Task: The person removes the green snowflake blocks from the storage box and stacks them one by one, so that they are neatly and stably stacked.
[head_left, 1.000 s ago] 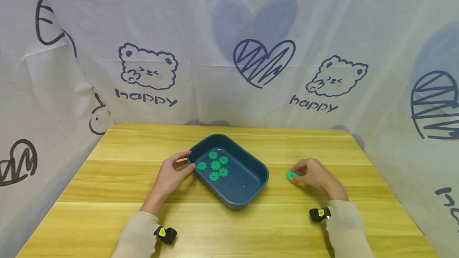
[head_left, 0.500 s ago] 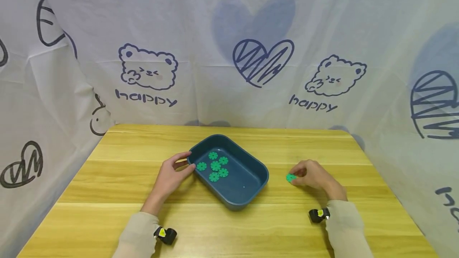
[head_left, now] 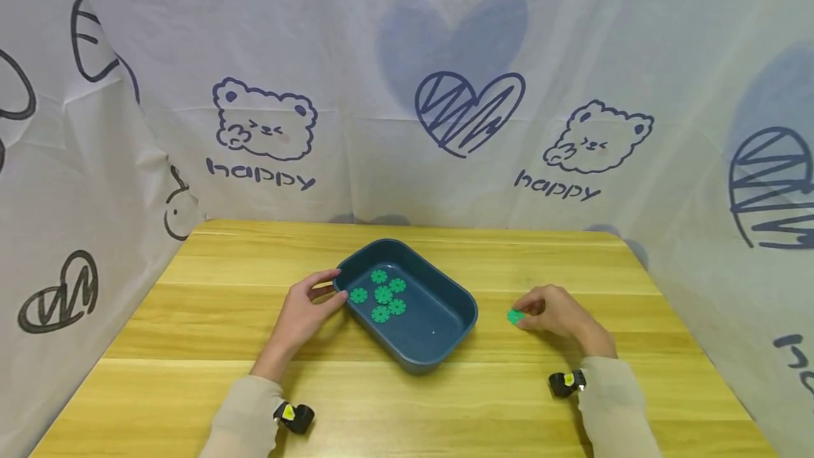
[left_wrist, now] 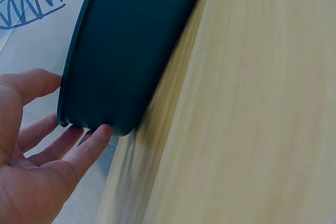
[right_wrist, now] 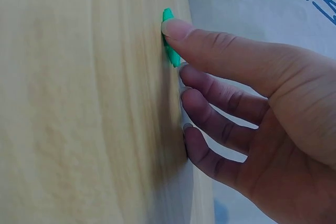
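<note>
A dark blue rectangular bin [head_left: 439,302] stands at mid-table, turned at an angle. Inside it, towards its left end, lie several green notched discs [head_left: 384,295], flat on the bottom. My left hand [head_left: 307,313] holds the bin's left corner, thumb and fingers against its rim and outer wall. In the left wrist view the bin's outer side [left_wrist: 131,45] shows, with the fingers pressing its end. Right of the bin, my right hand [head_left: 556,311] pinches another green notched disc [head_left: 515,316] low at the tabletop. In the right wrist view the thumb lies over this disc [right_wrist: 170,51].
The wooden table [head_left: 407,415] ends at the back against a white cloth [head_left: 356,41] printed with bears and hearts. Cloth also hangs on the left and right sides. Each wrist carries a small black camera [head_left: 295,417].
My right hand and its disc have shifted very slightly towards me. The left hand and the bin stay where they were.
</note>
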The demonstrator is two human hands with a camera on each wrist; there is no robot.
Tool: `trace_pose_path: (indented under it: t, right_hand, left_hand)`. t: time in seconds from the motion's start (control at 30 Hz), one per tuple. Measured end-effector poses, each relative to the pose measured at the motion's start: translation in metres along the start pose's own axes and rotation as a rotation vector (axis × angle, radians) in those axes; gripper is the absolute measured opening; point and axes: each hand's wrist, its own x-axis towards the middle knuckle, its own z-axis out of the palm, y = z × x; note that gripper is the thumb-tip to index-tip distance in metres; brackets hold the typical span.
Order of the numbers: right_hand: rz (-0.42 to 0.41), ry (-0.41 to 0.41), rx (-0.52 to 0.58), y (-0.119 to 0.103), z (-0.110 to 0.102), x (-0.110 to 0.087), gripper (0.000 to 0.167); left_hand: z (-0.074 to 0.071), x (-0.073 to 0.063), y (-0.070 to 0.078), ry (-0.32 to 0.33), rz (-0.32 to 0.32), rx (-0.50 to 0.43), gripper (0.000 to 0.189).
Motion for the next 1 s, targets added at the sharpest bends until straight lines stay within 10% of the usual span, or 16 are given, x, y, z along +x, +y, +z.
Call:
trace_pose_path:
  t: [0.4, 1.0]
  right_hand:
    - [-0.051, 0.03, 0.015, -0.013, -0.004, 0.001, 0.028]
    - [-0.321, 0.034, 0.041, -0.099, -0.014, 0.013, 0.027]
  left_hand:
    - [0.0, 0.0, -0.003, 0.001, -0.004, 0.009, 0.05]
    - [0.001, 0.0, -0.004, 0.006, 0.012, 0.009, 0.051]
